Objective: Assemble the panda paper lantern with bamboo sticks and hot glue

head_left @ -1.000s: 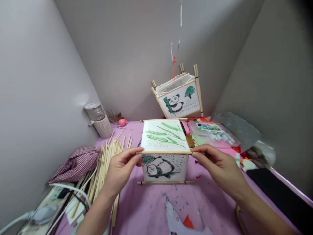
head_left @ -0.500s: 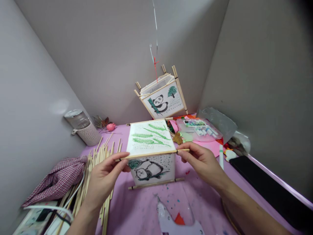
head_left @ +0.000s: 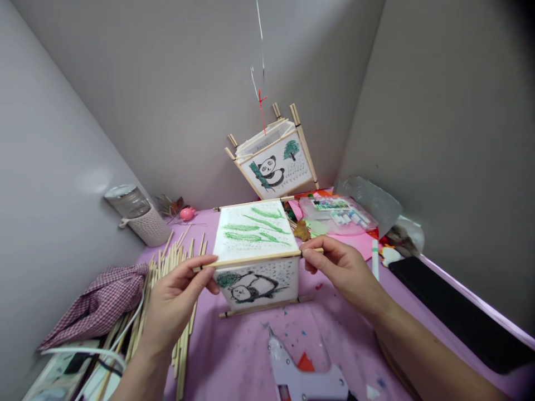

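Note:
A paper lantern box (head_left: 254,250) with wooden stick edges is held just above the purple table (head_left: 246,356). Its top face bears green leaf strokes and its near face a panda drawing. My left hand (head_left: 175,298) pinches the left end of the near top stick. My right hand (head_left: 338,267) pinches the right end of the same stick. Both hands are closed on the lantern box.
A second panda lantern (head_left: 273,159) hangs tilted from a string at the back. A pile of wooden sticks (head_left: 171,289) and a checked cloth (head_left: 98,306) lie at left, near a jar (head_left: 136,214). A white glue gun (head_left: 303,379) lies in front. Paint supplies (head_left: 338,211) sit at right.
The view has shifted so everything sits further left in the picture. The lantern box has tilted slightly, its right side higher. Both hands keep their hold on it.

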`<state>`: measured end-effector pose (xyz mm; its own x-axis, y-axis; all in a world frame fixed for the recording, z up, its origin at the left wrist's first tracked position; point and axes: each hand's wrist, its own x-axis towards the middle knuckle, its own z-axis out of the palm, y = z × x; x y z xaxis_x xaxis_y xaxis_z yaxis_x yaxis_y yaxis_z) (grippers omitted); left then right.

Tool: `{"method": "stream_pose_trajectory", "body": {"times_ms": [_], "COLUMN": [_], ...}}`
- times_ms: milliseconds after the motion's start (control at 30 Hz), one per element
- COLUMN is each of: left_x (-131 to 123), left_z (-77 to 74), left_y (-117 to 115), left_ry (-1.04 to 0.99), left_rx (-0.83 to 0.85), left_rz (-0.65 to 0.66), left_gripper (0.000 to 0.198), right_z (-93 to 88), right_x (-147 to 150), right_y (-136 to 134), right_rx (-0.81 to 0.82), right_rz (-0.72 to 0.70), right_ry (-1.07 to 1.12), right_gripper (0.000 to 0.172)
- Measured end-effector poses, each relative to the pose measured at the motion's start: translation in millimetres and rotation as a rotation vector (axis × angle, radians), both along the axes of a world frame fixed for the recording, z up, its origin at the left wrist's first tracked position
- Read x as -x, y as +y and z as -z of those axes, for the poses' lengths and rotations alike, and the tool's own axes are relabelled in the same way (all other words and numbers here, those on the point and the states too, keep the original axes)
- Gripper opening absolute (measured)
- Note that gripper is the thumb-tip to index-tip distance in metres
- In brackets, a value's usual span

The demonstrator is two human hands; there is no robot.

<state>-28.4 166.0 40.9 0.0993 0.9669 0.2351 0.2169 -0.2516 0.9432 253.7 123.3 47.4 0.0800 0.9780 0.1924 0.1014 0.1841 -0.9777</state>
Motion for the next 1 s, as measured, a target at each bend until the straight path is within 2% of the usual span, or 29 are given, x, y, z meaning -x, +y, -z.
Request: {"method": "stream_pose_trajectory", "body": {"times_ms": [200, 467, 767, 1000], "left_x": [-1, -6, -8, -8], "left_z": [1.2, -4.8, -5.9, -4.7], "left_y": [0, -2, -4, -5], "left_ry": [-0.023, -0.04, -0.095, -0.051], "left_rx": [0.011, 0.008, 0.005, -0.01], "left_rz": [-0.008, 0.014, 0.034, 0.042], "left_gripper": [0.027, 0.022, 0.018, 0.019], "right_z": [3.1, 2.3, 12.8, 16.1], "right_x": [0, -2, -6, -6], "right_y": [0, -1, 0, 2], "right_rx": [-0.015, 0.011, -0.01, -0.009], "right_rz": [0.018, 0.019, 0.008, 0.004], "right_ry": [-0.006, -0.044, -0.059, -0.056], "right_gripper": [0.019, 0.022, 0.019, 0.02]}}
